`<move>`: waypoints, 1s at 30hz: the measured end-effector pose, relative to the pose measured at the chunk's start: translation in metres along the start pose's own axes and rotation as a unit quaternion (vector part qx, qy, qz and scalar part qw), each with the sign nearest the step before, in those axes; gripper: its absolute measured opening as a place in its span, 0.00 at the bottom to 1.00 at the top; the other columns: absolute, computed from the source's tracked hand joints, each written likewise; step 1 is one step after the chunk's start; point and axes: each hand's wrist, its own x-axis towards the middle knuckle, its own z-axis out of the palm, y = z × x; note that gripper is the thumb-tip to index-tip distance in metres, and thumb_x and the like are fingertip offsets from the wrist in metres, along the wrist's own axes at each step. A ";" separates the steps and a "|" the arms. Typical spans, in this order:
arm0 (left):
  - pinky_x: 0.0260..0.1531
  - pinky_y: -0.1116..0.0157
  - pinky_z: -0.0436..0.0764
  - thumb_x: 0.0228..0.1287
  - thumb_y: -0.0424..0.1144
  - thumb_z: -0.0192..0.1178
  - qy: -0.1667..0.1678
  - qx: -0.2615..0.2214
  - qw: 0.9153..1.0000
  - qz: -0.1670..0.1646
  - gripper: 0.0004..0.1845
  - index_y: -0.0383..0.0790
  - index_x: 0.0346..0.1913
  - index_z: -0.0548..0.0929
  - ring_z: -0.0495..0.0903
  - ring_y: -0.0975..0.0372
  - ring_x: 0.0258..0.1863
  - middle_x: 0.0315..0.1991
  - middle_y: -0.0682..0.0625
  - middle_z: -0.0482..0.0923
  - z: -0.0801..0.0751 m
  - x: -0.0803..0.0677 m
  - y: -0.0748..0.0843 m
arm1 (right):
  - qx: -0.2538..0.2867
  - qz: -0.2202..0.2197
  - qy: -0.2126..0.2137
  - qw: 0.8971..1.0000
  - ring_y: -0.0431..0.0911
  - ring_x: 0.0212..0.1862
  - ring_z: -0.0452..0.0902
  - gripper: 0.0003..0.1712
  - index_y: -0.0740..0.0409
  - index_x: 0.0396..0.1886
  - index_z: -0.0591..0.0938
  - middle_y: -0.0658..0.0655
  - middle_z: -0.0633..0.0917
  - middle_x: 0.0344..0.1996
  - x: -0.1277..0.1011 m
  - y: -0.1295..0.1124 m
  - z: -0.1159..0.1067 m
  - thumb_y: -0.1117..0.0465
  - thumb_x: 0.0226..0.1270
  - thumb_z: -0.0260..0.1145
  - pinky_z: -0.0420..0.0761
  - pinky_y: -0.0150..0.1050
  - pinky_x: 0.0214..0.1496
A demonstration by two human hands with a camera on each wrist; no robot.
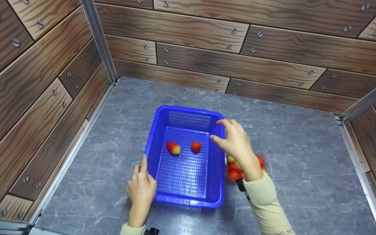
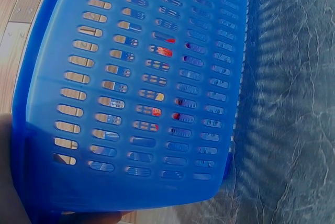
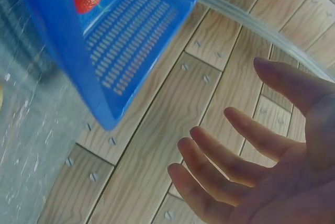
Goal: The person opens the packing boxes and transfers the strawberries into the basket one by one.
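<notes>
The left hand [image 1: 141, 188] is resting flat-fingered against the near-left wall of the blue basket [image 1: 188, 199], steadying it. Just right of the basket, a clear tub of strawberries [image 1: 234, 169] is waiting. Inside the basket, two strawberries [image 1: 173, 148] are lying apart. Above its right rim, the right hand [image 1: 237, 143] is hovering with fingers spread, holding nothing. Likely between loads; reaching back to the tub comes next.
</notes>
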 end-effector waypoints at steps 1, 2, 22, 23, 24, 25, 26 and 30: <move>0.13 0.60 0.71 0.59 0.26 0.56 0.000 0.002 1.000 -0.002 0.33 0.42 0.70 0.72 0.70 0.55 0.14 0.48 0.38 0.80 0.000 0.000 0.000 | 0.001 0.001 0.002 1.000 0.61 0.60 0.72 0.31 0.57 0.60 0.79 0.63 0.79 0.56 -0.001 0.002 -0.002 0.51 0.58 0.73 0.72 0.62 0.58; 0.13 0.59 0.71 0.59 0.26 0.56 0.001 0.005 1.000 -0.003 0.33 0.42 0.70 0.72 0.71 0.54 0.14 0.48 0.38 0.80 0.000 0.000 -0.001 | 0.003 0.002 0.003 1.000 0.62 0.60 0.72 0.31 0.57 0.60 0.79 0.63 0.79 0.56 -0.002 0.005 -0.003 0.51 0.58 0.73 0.72 0.62 0.58; 0.13 0.58 0.71 0.58 0.26 0.56 0.009 0.008 1.000 0.001 0.34 0.41 0.70 0.72 0.71 0.55 0.14 0.48 0.38 0.80 -0.002 0.000 -0.003 | -0.013 0.069 -0.001 0.998 0.66 0.57 0.72 0.29 0.63 0.59 0.79 0.68 0.79 0.54 -0.041 0.083 -0.009 0.56 0.59 0.72 0.71 0.63 0.56; 0.13 0.59 0.71 0.58 0.26 0.56 0.009 0.007 1.000 0.001 0.34 0.41 0.70 0.72 0.70 0.55 0.14 0.48 0.38 0.80 -0.002 0.000 -0.002 | -0.017 0.071 -0.004 0.997 0.66 0.57 0.72 0.29 0.63 0.59 0.79 0.69 0.79 0.54 -0.043 0.087 -0.008 0.56 0.59 0.72 0.71 0.64 0.56; 0.13 0.59 0.71 0.58 0.26 0.56 0.008 0.005 1.000 0.002 0.34 0.41 0.70 0.72 0.70 0.55 0.13 0.48 0.37 0.80 -0.002 0.000 -0.002 | -0.022 0.072 -0.006 0.997 0.67 0.56 0.72 0.29 0.63 0.58 0.79 0.69 0.79 0.53 -0.045 0.091 -0.008 0.56 0.59 0.72 0.71 0.64 0.55; 0.13 0.59 0.71 0.57 0.26 0.56 0.008 0.005 1.000 0.002 0.34 0.41 0.70 0.72 0.70 0.55 0.13 0.48 0.38 0.80 -0.002 0.000 -0.002 | -0.028 0.074 -0.008 0.997 0.67 0.55 0.73 0.29 0.63 0.58 0.80 0.69 0.79 0.53 -0.047 0.095 -0.007 0.56 0.58 0.72 0.72 0.64 0.54; 0.13 0.59 0.71 0.57 0.26 0.56 0.007 0.006 1.000 0.002 0.34 0.41 0.70 0.72 0.70 0.55 0.13 0.48 0.38 0.80 -0.001 0.000 -0.001 | -0.034 0.075 -0.010 0.997 0.67 0.54 0.73 0.28 0.63 0.57 0.80 0.69 0.79 0.52 -0.049 0.098 -0.007 0.56 0.58 0.72 0.72 0.64 0.54; 0.14 0.57 0.72 0.57 0.26 0.57 0.013 0.011 1.000 0.004 0.34 0.42 0.70 0.73 0.71 0.54 0.14 0.47 0.40 0.81 0.000 0.000 0.001 | -0.048 0.079 -0.016 0.996 0.68 0.52 0.75 0.27 0.64 0.55 0.81 0.71 0.80 0.51 -0.054 0.109 -0.007 0.56 0.58 0.73 0.73 0.64 0.51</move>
